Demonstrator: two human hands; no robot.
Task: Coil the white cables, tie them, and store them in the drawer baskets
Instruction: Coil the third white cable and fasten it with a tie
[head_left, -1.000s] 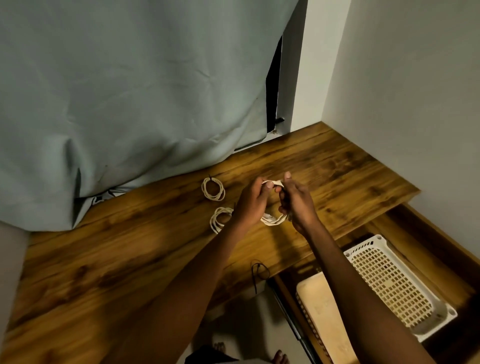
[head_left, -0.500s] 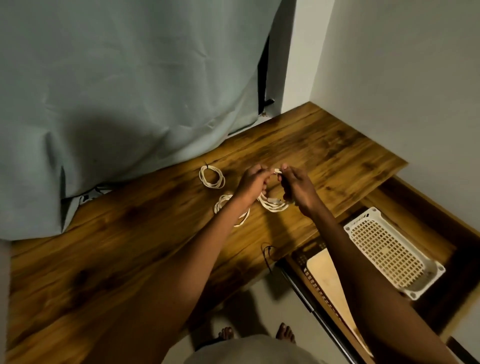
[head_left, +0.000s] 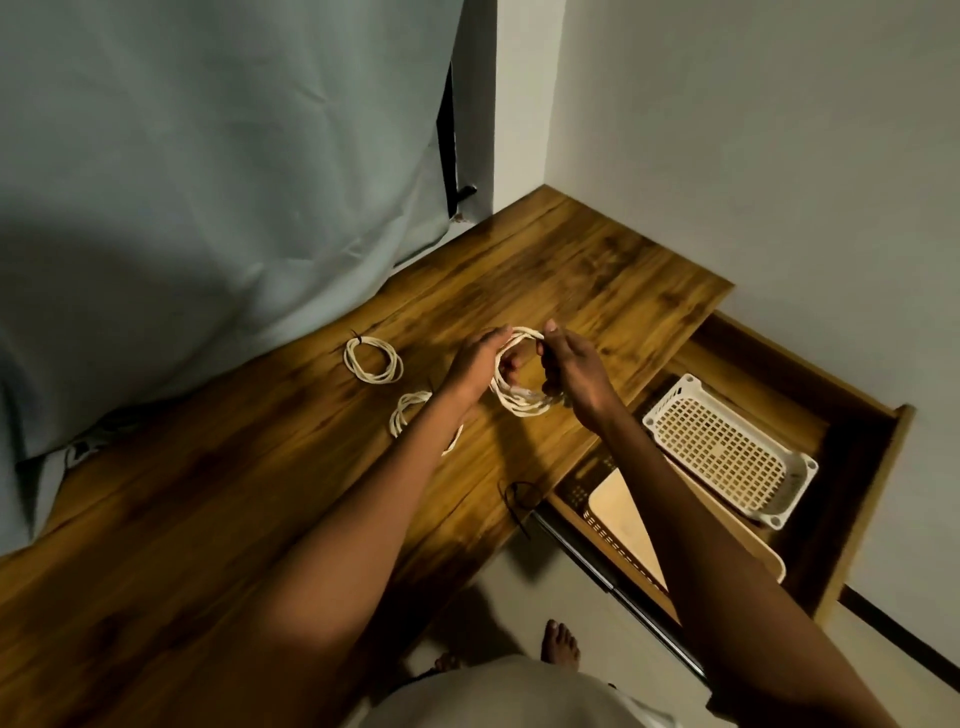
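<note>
A person stands at a wooden bench with both arms stretched forward, holding a coil of white cable just above the bench top. The left hand has its fingers curled round the coil's left side, while the right hand pinches the top of the loop between thumb and fingers, so that both hands are clamped on the same coil. To the left, 2 more coiled white cables lie on the bench: a tied coil near the curtain, with a dark tie at its upper left, and a second coil partly hidden under the left forearm. A dark loose tie lies at the bench's front edge. At the right, an open wooden drawer holds a white perforated basket and, nearer the person, a second basket in pale beige. A grey-green curtain hangs behind the bench, and bare toes show on the floor below
</note>
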